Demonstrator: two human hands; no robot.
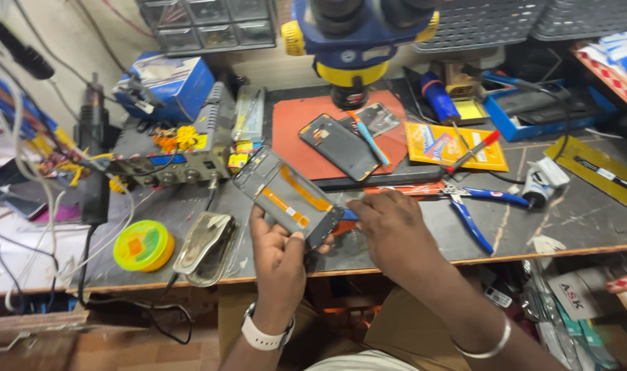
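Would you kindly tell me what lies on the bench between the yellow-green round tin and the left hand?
Head view: a worn metal tray lies between tin and left hand.

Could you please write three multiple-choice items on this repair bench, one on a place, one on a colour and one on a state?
1. Where does the second phone lie?
A. on the red mat under the microscope
B. on the floor
C. inside the blue box

2. What colour are the handles of the pliers?
A. green
B. blue
C. white

3. How is the opened phone held?
A. lying flat on the bench, untouched
B. gripped in the left hand, raised off the bench
C. clamped under the microscope

Answers:
1 A, it rests on the red mat below the microscope.
2 B, both handles are blue.
3 B, the left hand grips its lower end, while the right hand is at its edge.
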